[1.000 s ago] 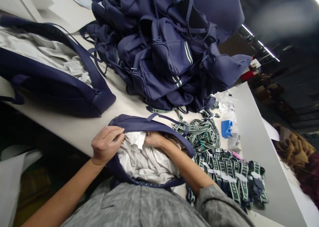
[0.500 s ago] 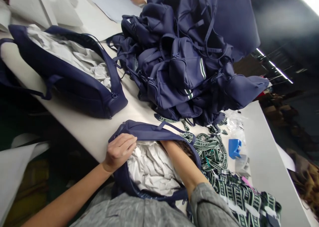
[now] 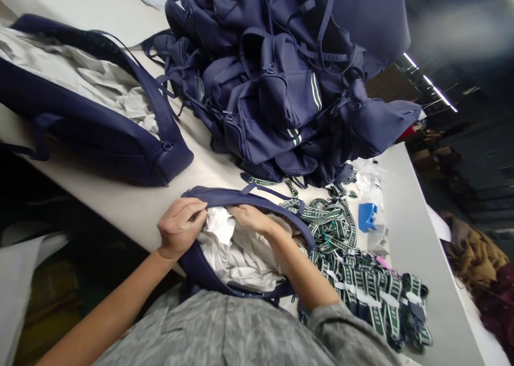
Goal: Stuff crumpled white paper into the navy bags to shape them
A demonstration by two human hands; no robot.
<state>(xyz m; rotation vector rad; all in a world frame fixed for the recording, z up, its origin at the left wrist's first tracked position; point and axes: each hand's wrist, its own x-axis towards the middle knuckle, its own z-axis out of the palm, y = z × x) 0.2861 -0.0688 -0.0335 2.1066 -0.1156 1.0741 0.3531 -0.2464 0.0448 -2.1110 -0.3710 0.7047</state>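
Head view. Open navy bag [image 3: 223, 197], lower centre of frame, stuffed with crumpled white paper [image 3: 236, 256]. Left hand [image 3: 181, 225]: pinching the bag's rim. Right hand [image 3: 252, 219]: inside the opening, at the paper (fingertips hidden; cannot tell its grip). Heaped navy bags [image 3: 277, 92]: upper centre. Printed straps [image 3: 371, 296]: lower right.

Left hand [image 3: 182, 225]: closed in a pinch, knuckles bent. Left forearm [image 3: 116, 304]: bare, rising from lower left. Right hand [image 3: 249, 218]: pointing leftward, partly concealed (grip not verifiable). Right forearm [image 3: 303, 272]: bare, slanting up-left. Hands near each other, apart.
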